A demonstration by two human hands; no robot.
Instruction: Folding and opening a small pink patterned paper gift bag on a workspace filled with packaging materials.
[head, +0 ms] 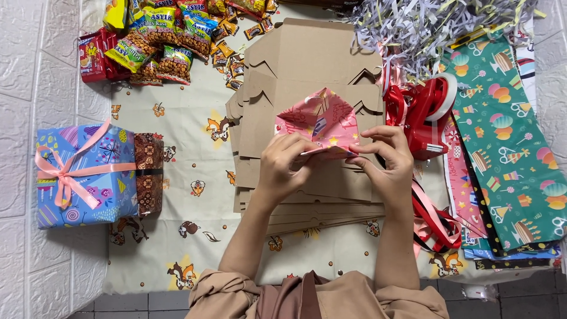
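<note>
A small box wrapped in pink patterned paper [322, 121] is held up over a stack of flat brown cardboard box blanks [307, 65]. My left hand [284, 168] pinches the paper's lower left fold. The lower right edge is gripped by my right hand [387, 158], fingers pressed along the crease. A triangular flap of the pink paper points away from me at the top.
A red tape dispenser [430, 115] stands right of the box, with red ribbon [434, 221] below it. Sheets of green wrapping paper [511, 142] lie at the right. A blue wrapped gift with pink bow [82, 177] sits left. Snack packets [159, 41] and shredded paper [425, 23] lie at the top.
</note>
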